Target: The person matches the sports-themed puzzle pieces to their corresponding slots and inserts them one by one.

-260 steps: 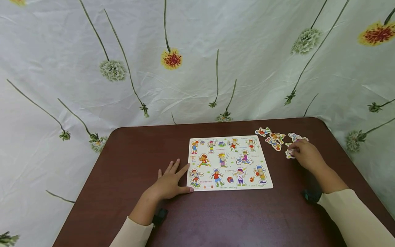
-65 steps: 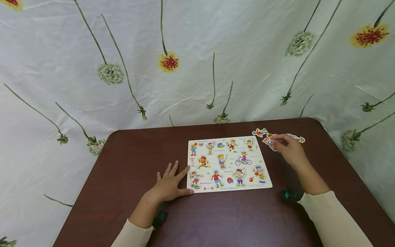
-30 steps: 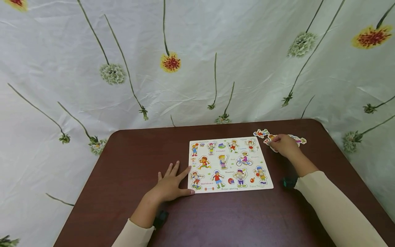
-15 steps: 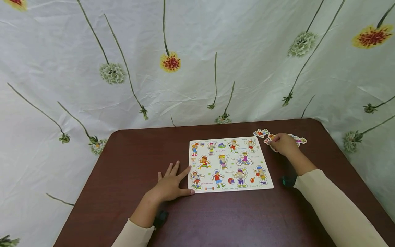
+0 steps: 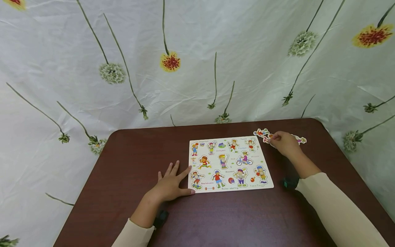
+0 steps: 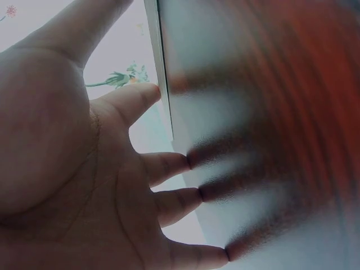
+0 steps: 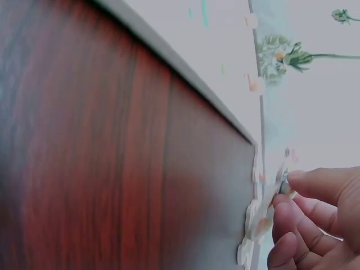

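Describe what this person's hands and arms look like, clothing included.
The left hand and right hand are bare, without gloves. Plain cream sleeves, left and right, stop short of the wrists. Small dark devices show at the left wrist and right wrist, the right one with a teal patch.

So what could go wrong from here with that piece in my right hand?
The right hand pinches the figure piece between thumb and fingertips, so it might slip. It's close to other loose pieces, so lifting it could nudge them. And the left hand touches the board only along its left side, so a firm press on the right might shift it.
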{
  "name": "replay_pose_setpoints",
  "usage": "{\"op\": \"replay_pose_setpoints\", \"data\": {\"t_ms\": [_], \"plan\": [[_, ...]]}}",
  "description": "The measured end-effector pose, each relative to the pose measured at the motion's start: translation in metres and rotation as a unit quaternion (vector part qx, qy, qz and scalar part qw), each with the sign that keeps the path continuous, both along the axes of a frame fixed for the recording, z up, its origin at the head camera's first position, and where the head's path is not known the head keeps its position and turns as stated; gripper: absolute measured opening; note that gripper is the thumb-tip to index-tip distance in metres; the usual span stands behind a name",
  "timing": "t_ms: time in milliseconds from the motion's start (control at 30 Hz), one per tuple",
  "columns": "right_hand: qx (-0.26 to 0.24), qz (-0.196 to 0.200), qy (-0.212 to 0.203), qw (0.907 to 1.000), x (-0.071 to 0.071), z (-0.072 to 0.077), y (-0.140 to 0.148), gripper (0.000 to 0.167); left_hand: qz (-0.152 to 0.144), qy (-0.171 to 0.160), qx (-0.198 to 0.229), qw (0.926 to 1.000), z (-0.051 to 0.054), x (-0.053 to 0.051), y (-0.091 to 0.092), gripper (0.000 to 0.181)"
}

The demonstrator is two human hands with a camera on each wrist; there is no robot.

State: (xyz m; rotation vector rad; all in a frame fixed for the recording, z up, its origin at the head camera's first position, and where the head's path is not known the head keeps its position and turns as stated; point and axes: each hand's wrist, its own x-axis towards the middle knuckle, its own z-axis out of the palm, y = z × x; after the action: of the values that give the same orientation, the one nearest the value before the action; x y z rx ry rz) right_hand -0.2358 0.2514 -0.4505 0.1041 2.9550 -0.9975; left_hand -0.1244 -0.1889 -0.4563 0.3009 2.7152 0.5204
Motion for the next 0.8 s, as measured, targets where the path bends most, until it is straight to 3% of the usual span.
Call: {"op": "replay_pose_setpoints", "data": {"t_ms": [167, 800], "plan": [[-0.014, 0.010, 0.022, 0.9996, 0.002, 0.001, -0.011, 0.025, -0.002, 0.000, -0.002, 1.0000, 0.000, 0.000, 0.000, 0.090], [-0.044, 0.045, 0.025, 0.9977, 0.005, 0.007, -0.056, 0.024, 0.000, -0.002, -0.001, 1.0000, -0.001, 0.000, 0.000, 0.092]]}}
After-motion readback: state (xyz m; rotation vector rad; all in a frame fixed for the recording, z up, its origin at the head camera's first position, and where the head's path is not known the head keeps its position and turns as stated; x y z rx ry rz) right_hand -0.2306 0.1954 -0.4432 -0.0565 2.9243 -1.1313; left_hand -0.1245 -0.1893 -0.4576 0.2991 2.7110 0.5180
